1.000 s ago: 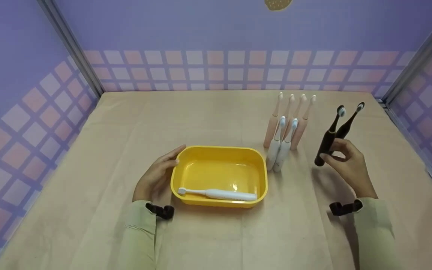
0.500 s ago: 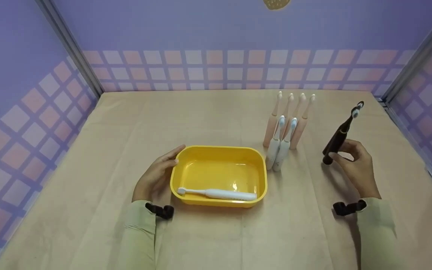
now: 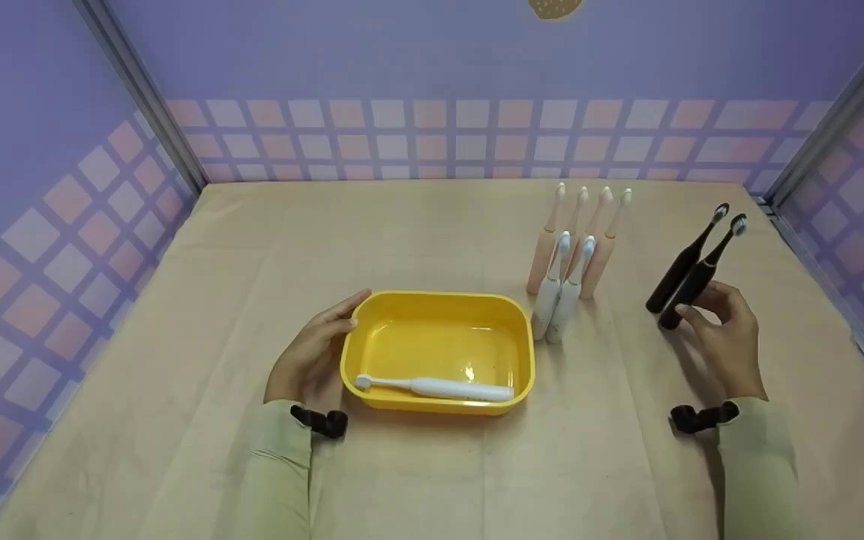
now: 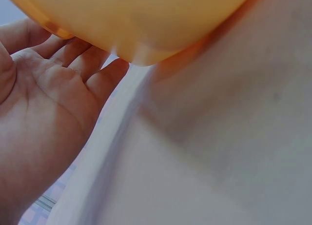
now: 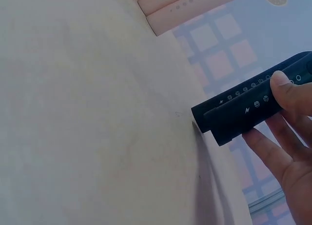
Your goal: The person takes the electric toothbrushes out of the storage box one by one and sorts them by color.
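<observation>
My right hand [image 3: 728, 337] pinches a black electric toothbrush [image 3: 691, 289] by the lower handle, between thumb and fingers. It is upright, right beside another black electric toothbrush [image 3: 676, 277], which stands on the table. In the right wrist view the held handle [image 5: 243, 110] overlaps the other one; I cannot tell whether its base touches the table. My left hand [image 3: 316, 349] rests against the left side of a yellow box [image 3: 432, 337], its fingers [image 4: 105, 81] along the outer wall. A white electric toothbrush [image 3: 462, 389] lies inside, along the near wall.
Several pink electric toothbrushes [image 3: 541, 259] stand upright behind the box's right end. Two white ones [image 3: 547, 304] stand before them, close to the box's right corner. A tile-patterned wall [image 3: 432, 142] bounds the table [image 3: 289, 240] at the back.
My right hand has moved right and slightly nearer, carrying the black toothbrush across in front of the standing one to its right side. The left hand and box stay put.
</observation>
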A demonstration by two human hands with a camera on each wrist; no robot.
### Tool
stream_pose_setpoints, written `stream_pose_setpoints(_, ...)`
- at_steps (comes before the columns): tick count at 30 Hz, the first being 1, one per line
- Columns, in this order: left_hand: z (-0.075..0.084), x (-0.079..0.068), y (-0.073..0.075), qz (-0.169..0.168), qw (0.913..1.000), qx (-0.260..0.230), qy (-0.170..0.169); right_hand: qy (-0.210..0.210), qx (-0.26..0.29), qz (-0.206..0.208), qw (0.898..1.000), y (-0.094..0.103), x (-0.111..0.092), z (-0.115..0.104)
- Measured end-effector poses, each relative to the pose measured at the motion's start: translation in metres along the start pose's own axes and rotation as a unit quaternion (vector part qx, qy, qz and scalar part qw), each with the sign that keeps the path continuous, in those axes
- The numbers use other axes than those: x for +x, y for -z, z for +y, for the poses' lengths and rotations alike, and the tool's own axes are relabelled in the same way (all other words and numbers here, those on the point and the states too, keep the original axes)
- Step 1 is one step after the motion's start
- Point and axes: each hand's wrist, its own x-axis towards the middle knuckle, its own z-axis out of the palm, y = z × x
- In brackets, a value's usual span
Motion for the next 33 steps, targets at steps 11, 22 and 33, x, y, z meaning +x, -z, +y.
stream_pose_setpoints(11,-0.0006,-0.0003,0.0003,-0.001,1.0000,-0.002,-0.001,-0.022,0.002,0.015,1.000,-0.0012,0.0001,0.0030)
stream_pose_setpoints(22,0.0006,-0.0019,-0.0016,0.004,0.9997,-0.020,0.010,-0.041,0.002,0.007,0.999,-0.0011,-0.0007,0.0044)
stream_pose_setpoints(33,-0.0001,-0.0003,-0.0002,-0.004,1.0000,-0.003,0.002,-0.051,0.008,-0.012,0.999,-0.0005,-0.0020,0.0039)
